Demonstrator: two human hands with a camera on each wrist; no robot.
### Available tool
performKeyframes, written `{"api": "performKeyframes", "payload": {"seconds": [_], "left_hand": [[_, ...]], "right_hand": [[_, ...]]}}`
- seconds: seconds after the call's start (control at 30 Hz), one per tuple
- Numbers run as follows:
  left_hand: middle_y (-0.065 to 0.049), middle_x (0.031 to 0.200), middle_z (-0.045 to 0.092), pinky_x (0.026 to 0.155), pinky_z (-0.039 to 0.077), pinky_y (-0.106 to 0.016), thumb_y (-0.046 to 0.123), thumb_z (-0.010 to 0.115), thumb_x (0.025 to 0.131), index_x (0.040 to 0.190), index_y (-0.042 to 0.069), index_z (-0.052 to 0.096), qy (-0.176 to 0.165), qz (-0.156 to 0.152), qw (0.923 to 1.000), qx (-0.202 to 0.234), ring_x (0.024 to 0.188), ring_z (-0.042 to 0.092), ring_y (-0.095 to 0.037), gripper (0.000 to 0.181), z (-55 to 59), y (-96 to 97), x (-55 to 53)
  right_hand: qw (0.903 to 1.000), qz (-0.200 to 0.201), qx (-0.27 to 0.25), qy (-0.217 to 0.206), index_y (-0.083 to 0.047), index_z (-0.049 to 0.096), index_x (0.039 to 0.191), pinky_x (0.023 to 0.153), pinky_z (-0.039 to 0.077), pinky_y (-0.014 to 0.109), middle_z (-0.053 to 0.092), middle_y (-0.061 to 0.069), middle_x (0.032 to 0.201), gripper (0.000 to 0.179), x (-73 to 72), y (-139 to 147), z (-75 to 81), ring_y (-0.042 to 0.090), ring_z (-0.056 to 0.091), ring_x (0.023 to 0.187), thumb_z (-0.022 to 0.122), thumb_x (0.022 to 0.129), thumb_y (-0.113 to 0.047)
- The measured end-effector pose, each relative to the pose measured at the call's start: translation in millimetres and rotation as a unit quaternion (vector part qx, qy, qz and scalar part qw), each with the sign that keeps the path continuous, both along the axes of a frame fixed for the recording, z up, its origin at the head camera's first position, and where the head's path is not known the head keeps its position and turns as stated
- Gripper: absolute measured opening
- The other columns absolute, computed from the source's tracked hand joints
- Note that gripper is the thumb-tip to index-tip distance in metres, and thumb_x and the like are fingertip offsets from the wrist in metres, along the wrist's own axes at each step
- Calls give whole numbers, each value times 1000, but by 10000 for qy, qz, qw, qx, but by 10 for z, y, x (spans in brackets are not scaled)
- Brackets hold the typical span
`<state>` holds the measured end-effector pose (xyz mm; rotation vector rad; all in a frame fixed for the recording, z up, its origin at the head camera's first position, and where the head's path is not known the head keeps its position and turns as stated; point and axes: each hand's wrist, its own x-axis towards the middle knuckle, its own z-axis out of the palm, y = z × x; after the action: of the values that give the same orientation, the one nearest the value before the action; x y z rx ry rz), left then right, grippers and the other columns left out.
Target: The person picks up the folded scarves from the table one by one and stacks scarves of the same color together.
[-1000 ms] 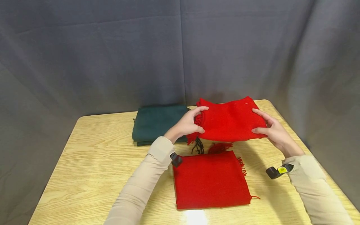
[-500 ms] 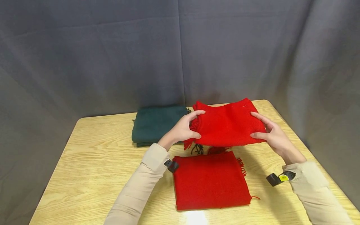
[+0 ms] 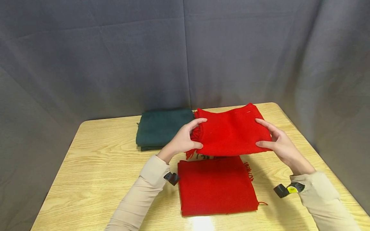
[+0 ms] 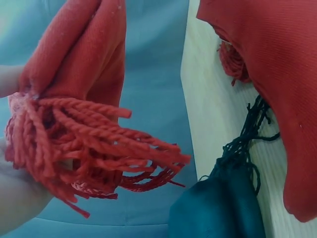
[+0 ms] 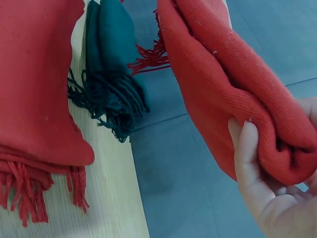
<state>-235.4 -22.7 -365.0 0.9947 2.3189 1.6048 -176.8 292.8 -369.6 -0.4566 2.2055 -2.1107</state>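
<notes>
A folded bright red scarf is held up above the table by both hands, one at each end. My left hand grips its fringed end, with thumb and fingers on opposite sides of the folds. Twisted red tassels spill out there in the left wrist view. At the other end, my right hand pinches the thick folded edge, thumb in front, as the right wrist view shows. A second folded red scarf lies flat on the table nearer the person, its back edge close under the held one.
A folded dark green scarf with dark tassels lies at the back of the wooden table, left of the held scarf. Grey cloth hangs behind and on both sides.
Both hands have brought the held red scarf toward the person and slightly left, so it now comes nearer the lying red scarf. The green scarf and the lying red scarf stay put.
</notes>
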Motion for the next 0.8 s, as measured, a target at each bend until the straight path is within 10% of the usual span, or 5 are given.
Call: {"api": "performKeyframes", "payload": {"seconds": [0.4, 0.8], "left_hand": [[-9, 119, 50, 81, 43, -30, -5, 68, 65, 130, 8, 45, 147, 58, 9999, 10, 101, 46, -21, 71, 50, -154, 187], [-6, 116, 51, 79, 43, -32, -2, 68, 65, 128, 10, 46, 340, -17, 9994, 49, 98, 46, -19, 68, 36, -326, 340]], "right_hand": [[9998, -21, 197, 92, -9, 35, 140, 72, 48, 17, 26, 1, 140, 67, 140, -103, 23, 12, 27, 118, 56, 80, 14], [9994, 279, 132, 181, -5, 38, 136, 71, 49, 20, 33, 2, 134, 63, 247, -187, 15, 11, 38, 112, 54, 79, 17]]}}
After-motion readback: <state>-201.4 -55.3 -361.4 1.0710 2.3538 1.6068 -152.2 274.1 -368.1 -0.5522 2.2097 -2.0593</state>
